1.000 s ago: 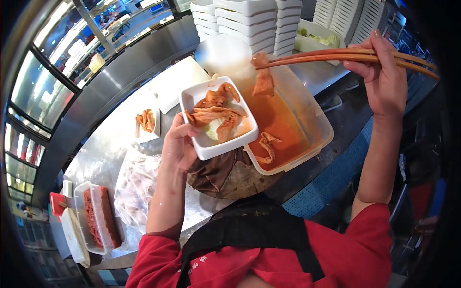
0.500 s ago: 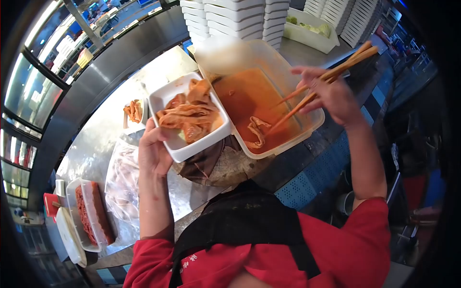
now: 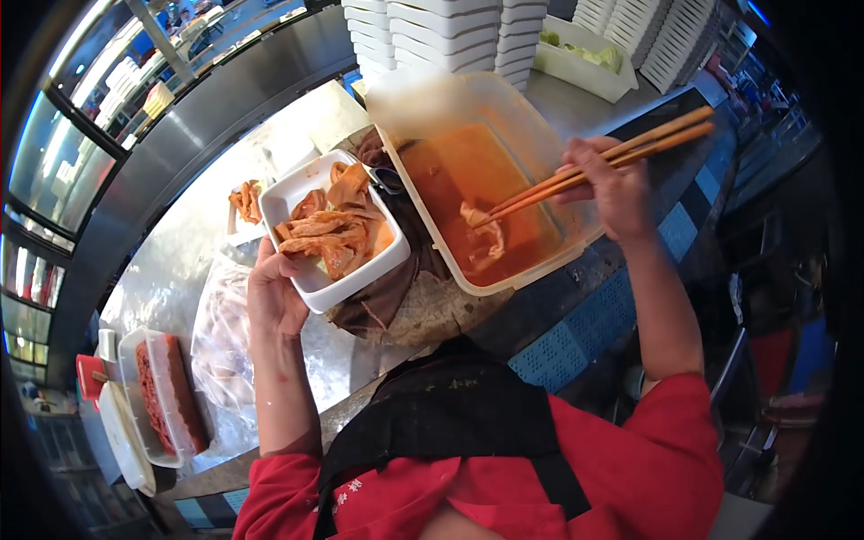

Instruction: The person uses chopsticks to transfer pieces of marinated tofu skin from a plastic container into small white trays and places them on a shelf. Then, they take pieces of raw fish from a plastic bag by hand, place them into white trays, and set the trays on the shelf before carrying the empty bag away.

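Note:
My left hand (image 3: 275, 286) grips the lower left rim of a white square dish (image 3: 353, 292), which is tilted a little. Inside the dish lie orange-coated strips of meat (image 3: 328, 236); their exact kind I cannot make out. My right hand (image 3: 612, 187) is closed around a pair of long wooden chopsticks (image 3: 621, 155). Their tips touch a pale, folded strip (image 3: 490, 236) in the red-orange sauce (image 3: 450, 171). That sauce fills the bottom of a large translucent plastic tub (image 3: 481, 290), right of the dish.
Behind the tub rise tall stacks of white dishes (image 3: 441, 36). A tub of green leaves (image 3: 585, 76) stands back right. A smaller filled dish (image 3: 247, 205), a clear plastic bag (image 3: 225, 333) and a container of red minced meat (image 3: 166, 396) are at left. A round wooden board (image 3: 432, 315) lies underneath.
The dish in my left hand has shifted slightly left and down, away from the tub. The chopsticks have come together at the strip, which is now bunched and a little higher.

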Demonstrator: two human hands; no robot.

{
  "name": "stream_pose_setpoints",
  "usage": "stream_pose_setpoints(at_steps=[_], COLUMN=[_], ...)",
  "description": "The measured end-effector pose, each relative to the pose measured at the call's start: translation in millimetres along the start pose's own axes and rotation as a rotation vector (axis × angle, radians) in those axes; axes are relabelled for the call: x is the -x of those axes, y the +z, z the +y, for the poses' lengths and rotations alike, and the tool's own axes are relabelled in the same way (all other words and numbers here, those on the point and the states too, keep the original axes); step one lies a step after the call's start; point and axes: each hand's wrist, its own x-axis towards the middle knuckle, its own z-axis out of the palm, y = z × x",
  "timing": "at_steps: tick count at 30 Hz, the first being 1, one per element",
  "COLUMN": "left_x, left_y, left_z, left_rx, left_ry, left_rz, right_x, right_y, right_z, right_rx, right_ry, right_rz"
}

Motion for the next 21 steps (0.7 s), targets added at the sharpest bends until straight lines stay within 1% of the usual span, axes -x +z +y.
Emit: stream_pose_setpoints(at_steps=[1, 3, 4, 6, 9, 10, 11, 12, 14, 15, 17, 19, 20, 21], left_x=[-0.3, -0.6, 0.2, -8.0, -15.4, -19.0, -22.8, -21.6, -18.0, -16.6, -13.4, -9.3, -7.2, -1.4], left_y=[-1.1, 0.4, 9.7, 0.0, 5.8, 4.1, 1.0, 4.8, 13.5, 13.9, 11.0, 1.7, -3.1, -6.8], left_z=[-0.4, 1.9, 1.4, -1.6, -5.6, -9.1, -12.9, -11.9, -12.5, -12.4, -12.3, -13.1, -12.7, -11.5], left_rx=[0.005, 0.002, 0.006, 0.02, 0.004, -0.008, -0.008, -0.012, 0.008, 0.014, 0.009, 0.037, 0.063, 0.109], left_ry=[0.01, -0.013, 0.003, 0.002, -0.01, -0.016, -0.021, -0.043, -0.038, -0.035, -0.034, -0.049, -0.062, -0.078], left_rz=[0.001, 0.017, 0.004, -0.03, -0.031, -0.018, -0.061, -0.059, -0.053, -0.051, -0.085, -0.088, -0.096, -0.073], right_x=[-0.7, -4.5, -9.8, -13.2, -21.8, -24.0, -25.9, -25.9, -23.3, -19.4, -14.6, -10.3, -10.5, -12.5], right_y=[-3.8, -7.0, -12.8, -12.4, -6.3, 2.2, 18.9, 32.8, 59.9, 74.6, 108.4, 138.8, 135.6, 123.8], right_z=[-8.3, -29.9, -35.9, -58.3, -90.7, -98.3, -108.0, -112.9, -107.1, -102.2, -85.3, -66.1, -64.9, -63.9], right_rx=[0.002, -0.057, -0.056, -0.055, -0.116, -0.119, -0.17, -0.219, -0.222, 0.277, 0.784, -0.148, -0.146, -0.141], right_ry=[-0.007, -0.083, -0.104, -0.209, -0.276, -0.286, -0.352, -0.408, -0.413, -0.688, -0.942, -0.085, -0.08, -0.208], right_rz=[-0.009, 0.109, 0.134, 0.1, 0.105, 0.094, 0.067, 0.048, 0.017, -0.012, -0.049, -0.278, -0.286, -0.285])
